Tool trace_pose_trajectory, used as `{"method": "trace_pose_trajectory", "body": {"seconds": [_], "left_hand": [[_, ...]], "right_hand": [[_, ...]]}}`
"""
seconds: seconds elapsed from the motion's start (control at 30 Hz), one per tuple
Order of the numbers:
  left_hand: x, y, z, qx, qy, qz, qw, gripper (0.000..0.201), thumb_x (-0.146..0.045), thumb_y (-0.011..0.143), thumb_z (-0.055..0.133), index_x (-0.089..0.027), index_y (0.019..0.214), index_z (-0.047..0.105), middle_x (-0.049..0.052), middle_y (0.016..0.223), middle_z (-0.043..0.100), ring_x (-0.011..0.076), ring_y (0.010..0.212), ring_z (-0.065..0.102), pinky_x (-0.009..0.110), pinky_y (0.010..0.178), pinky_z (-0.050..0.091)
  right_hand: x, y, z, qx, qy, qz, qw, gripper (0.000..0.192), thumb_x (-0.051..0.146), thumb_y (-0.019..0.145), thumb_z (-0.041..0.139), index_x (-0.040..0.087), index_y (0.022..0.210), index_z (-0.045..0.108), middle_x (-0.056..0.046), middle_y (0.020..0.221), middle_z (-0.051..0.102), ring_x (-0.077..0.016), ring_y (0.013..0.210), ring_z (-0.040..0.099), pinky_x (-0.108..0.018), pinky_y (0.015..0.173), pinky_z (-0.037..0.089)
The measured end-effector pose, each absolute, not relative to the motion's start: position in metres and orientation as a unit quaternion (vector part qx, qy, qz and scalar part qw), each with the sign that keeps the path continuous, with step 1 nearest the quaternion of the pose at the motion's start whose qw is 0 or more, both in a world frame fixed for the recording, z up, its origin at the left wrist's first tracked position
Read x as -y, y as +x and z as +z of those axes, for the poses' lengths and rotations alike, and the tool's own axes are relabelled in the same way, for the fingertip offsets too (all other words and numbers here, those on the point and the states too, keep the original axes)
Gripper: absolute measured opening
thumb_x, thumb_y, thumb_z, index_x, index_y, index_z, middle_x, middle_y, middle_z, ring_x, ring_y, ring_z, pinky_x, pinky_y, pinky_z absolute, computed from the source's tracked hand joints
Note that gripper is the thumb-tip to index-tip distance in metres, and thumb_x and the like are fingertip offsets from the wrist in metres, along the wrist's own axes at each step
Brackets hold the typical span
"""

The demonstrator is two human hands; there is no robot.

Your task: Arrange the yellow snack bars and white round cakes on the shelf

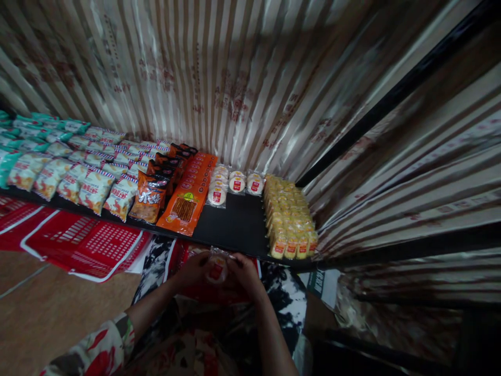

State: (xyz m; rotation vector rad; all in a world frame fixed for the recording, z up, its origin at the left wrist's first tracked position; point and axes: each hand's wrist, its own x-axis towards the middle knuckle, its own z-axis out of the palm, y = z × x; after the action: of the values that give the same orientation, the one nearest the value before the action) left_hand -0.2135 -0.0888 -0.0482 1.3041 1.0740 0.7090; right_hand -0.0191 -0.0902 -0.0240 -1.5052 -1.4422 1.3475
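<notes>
Between both hands, over my lap, is a clear-wrapped round white cake (216,270) with a red label. My left hand (195,270) pinches its left side, and my right hand (245,272) pinches the right edge of the wrapper. Directly below the hands, a red basket (230,293) rests on my lap; its contents are mostly hidden. In front, on a black shelf (237,222), similar wrapped white cakes (237,182) lie in a stack at left and along the back. To their right stand neat rows of yellow wrapped cakes (289,214).
Left along the shelf are a flat orange snack bag (190,193), upright orange-and-black bags (148,196), pale snack bags (96,188) and teal packets (8,162). Red baskets (84,243) sit below the shelf's left part. A striped plastic sheet (219,68) hangs behind; a black post (376,109) slants at right.
</notes>
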Motion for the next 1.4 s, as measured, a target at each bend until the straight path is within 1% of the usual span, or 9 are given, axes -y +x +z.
{"method": "trace_pose_trajectory", "body": {"seconds": [0.3, 0.43, 0.57, 0.63, 0.77, 0.97, 1.07, 1.2, 1.4], "left_hand": [[0.078, -0.202, -0.027, -0.462, 0.541, 0.316, 0.628, 0.035, -0.044, 0.081, 0.047, -0.014, 0.093, 0.062, 0.003, 0.089, 0.067, 0.0172, 0.080, 0.060, 0.025, 0.069, 0.047], [0.076, -0.198, -0.011, -0.469, 0.489, 0.328, 0.658, 0.032, -0.043, 0.079, 0.048, -0.015, 0.090, 0.059, 0.001, 0.081, 0.066, 0.0155, 0.072, 0.059, 0.024, 0.062, 0.045], [0.070, -0.194, 0.002, -0.516, 0.504, 0.342, 0.603, 0.027, -0.040, 0.077, 0.048, -0.015, 0.079, 0.058, 0.000, 0.073, 0.062, 0.0134, 0.065, 0.055, 0.022, 0.057, 0.041], [0.065, -0.192, 0.006, -0.515, 0.497, 0.365, 0.595, 0.027, -0.041, 0.075, 0.049, -0.016, 0.079, 0.058, 0.000, 0.073, 0.062, 0.0136, 0.065, 0.055, 0.022, 0.056, 0.041], [0.056, -0.185, 0.012, -0.493, 0.448, 0.403, 0.628, 0.036, -0.048, 0.070, 0.054, -0.015, 0.083, 0.056, 0.002, 0.073, 0.063, 0.0154, 0.065, 0.058, 0.024, 0.057, 0.043], [0.043, -0.177, 0.014, -0.467, 0.464, 0.421, 0.624, 0.039, -0.050, 0.069, 0.057, -0.014, 0.083, 0.055, 0.003, 0.074, 0.063, 0.0154, 0.064, 0.058, 0.025, 0.058, 0.045], [0.036, -0.175, 0.011, -0.486, 0.499, 0.411, 0.587, 0.037, -0.048, 0.073, 0.053, -0.013, 0.086, 0.056, 0.003, 0.075, 0.063, 0.0147, 0.064, 0.058, 0.024, 0.059, 0.045], [0.027, -0.172, 0.012, -0.551, 0.567, 0.365, 0.492, 0.027, -0.039, 0.079, 0.047, -0.015, 0.086, 0.059, 0.002, 0.074, 0.062, 0.0133, 0.066, 0.056, 0.022, 0.059, 0.042], [0.018, -0.162, 0.028, -0.629, 0.612, 0.298, 0.376, 0.026, -0.024, 0.081, 0.048, -0.015, 0.103, 0.059, 0.007, 0.095, 0.064, 0.0167, 0.083, 0.059, 0.026, 0.076, 0.043]], "right_hand": [[0.080, -0.015, -0.010, 0.509, -0.562, 0.554, 0.343, 0.033, 0.050, 0.073, 0.057, 0.017, 0.072, 0.054, 0.004, 0.062, 0.051, -0.0100, 0.059, 0.046, -0.021, 0.056, 0.038], [0.076, -0.016, -0.005, 0.496, -0.553, 0.565, 0.360, 0.035, 0.051, 0.072, 0.058, 0.018, 0.081, 0.057, 0.003, 0.068, 0.056, -0.0105, 0.062, 0.050, -0.021, 0.057, 0.039], [0.074, -0.016, -0.001, 0.464, -0.545, 0.586, 0.380, 0.041, 0.051, 0.070, 0.062, 0.019, 0.094, 0.055, 0.004, 0.069, 0.059, -0.0108, 0.059, 0.053, -0.022, 0.055, 0.040], [0.073, -0.015, 0.000, 0.466, -0.549, 0.584, 0.373, 0.043, 0.051, 0.070, 0.061, 0.019, 0.099, 0.054, 0.003, 0.068, 0.060, -0.0113, 0.057, 0.054, -0.022, 0.054, 0.041], [0.071, -0.014, 0.004, 0.497, -0.531, 0.575, 0.374, 0.037, 0.047, 0.074, 0.060, 0.019, 0.098, 0.055, 0.001, 0.072, 0.063, -0.0136, 0.066, 0.059, -0.024, 0.060, 0.045], [0.060, -0.014, 0.013, 0.487, -0.543, 0.557, 0.397, 0.036, 0.044, 0.070, 0.061, 0.018, 0.093, 0.056, 0.002, 0.067, 0.060, -0.0095, 0.055, 0.052, -0.020, 0.049, 0.039], [0.054, -0.015, 0.014, 0.480, -0.547, 0.548, 0.412, 0.034, 0.042, 0.069, 0.061, 0.017, 0.091, 0.057, 0.004, 0.064, 0.057, -0.0082, 0.051, 0.048, -0.019, 0.047, 0.037], [0.047, -0.013, 0.012, 0.488, -0.565, 0.514, 0.422, 0.034, 0.042, 0.070, 0.058, 0.017, 0.093, 0.058, 0.004, 0.063, 0.056, -0.0083, 0.049, 0.047, -0.020, 0.045, 0.038], [0.035, -0.011, 0.015, 0.477, -0.624, 0.473, 0.399, 0.041, 0.045, 0.071, 0.054, 0.017, 0.101, 0.055, 0.000, 0.073, 0.061, -0.0099, 0.045, 0.053, -0.019, 0.038, 0.035]]}}
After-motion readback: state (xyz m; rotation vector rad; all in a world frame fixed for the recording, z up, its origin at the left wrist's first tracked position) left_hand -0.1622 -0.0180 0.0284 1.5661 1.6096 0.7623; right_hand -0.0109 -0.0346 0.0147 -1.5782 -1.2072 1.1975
